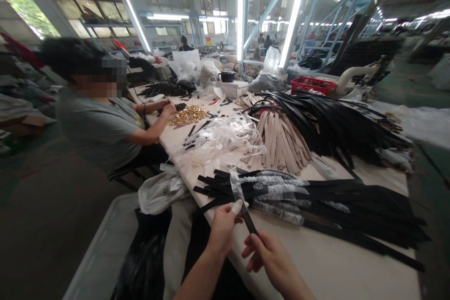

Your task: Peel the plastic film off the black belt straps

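Observation:
My left hand (225, 225) pinches a clear plastic sleeve (236, 186) between thumb and fingers, where it meets the end of a black strap (250, 223). Something pale covers the tip of that thumb. My right hand (270, 255) closes thumb and forefinger on the same strap lower down, with its other fingers curled loosely. Just beyond my hands lies a pile of black straps (351, 215), several with crinkled clear plastic (281, 192) around them. A heap of loose clear plastic strips (225, 133) is farther back.
Beige straps (281, 143) and a large black strap bundle (323, 122) lie across the table (316, 262). At the left, a co-worker (101, 122) sits by gold metal pieces (188, 115). A red basket (312, 85) stands behind. A grey bin (101, 239) sits beside the table's left edge.

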Demonstrator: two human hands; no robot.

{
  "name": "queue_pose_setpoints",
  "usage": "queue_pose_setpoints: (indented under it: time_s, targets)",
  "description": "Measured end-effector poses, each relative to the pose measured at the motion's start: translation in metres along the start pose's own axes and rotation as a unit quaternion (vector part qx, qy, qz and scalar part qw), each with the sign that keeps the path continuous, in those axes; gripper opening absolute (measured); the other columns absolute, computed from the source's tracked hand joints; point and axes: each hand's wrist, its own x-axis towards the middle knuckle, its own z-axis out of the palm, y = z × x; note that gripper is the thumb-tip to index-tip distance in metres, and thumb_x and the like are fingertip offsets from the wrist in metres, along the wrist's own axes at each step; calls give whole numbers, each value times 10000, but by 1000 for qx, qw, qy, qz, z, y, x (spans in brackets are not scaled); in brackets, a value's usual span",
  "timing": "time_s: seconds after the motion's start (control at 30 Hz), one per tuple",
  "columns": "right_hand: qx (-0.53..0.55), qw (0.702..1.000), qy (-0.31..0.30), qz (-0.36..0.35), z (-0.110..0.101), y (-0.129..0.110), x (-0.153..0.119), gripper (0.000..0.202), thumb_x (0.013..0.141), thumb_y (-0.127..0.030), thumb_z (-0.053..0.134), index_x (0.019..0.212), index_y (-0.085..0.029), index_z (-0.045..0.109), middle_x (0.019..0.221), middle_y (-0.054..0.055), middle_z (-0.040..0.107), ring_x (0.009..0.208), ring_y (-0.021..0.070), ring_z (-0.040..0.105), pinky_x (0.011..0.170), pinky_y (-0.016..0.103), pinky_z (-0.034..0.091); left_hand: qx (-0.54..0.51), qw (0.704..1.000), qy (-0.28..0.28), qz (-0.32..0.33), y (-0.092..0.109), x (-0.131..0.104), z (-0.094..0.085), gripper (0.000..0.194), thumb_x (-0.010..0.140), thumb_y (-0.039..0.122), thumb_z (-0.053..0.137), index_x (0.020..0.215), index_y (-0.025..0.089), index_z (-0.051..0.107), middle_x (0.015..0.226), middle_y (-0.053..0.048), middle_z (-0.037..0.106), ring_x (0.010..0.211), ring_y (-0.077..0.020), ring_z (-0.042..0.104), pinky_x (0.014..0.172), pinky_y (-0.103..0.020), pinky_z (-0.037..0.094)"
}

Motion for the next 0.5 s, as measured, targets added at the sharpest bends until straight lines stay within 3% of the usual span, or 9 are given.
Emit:
queue_pose_setpoints:
  time_s: [0.13,0.3,0.37,0.5]
  targets:
    - [5,1000,7,-29,-3,-5,1,569,885,-655,509,959,-104,632,799,113,739,497,152,660,458,235,456,11,997,-50,-53,-7,-14,8,392,749,504,766,678,121,727,570,-28,607,516,-108,483,539,-235,394]
    - [-20,1000,-19,7,-6,2,-20,614,862,-719,495,918,-120,616,799,121,744,502,148,662,445,214,436,29,998,36,38,10,-16,7,338,765,465,759,716,131,739,667,-46,652,622,-124,505,594,-226,406]
    - [-29,999,-17,24,-7,6,-28,668,843,-780,440,883,-132,593,775,116,739,431,130,625,390,199,389,46,997,39,43,9,-22,10,339,761,465,762,685,137,725,643,-35,636,614,-122,495,598,-226,404]
    - [-48,999,-15,13,-15,12,-32,683,855,-792,389,937,-147,598,812,107,737,428,146,633,388,218,407,58,997,-18,-46,-16,-44,24,457,752,562,731,573,151,641,512,4,520,467,-96,392,482,-236,325]
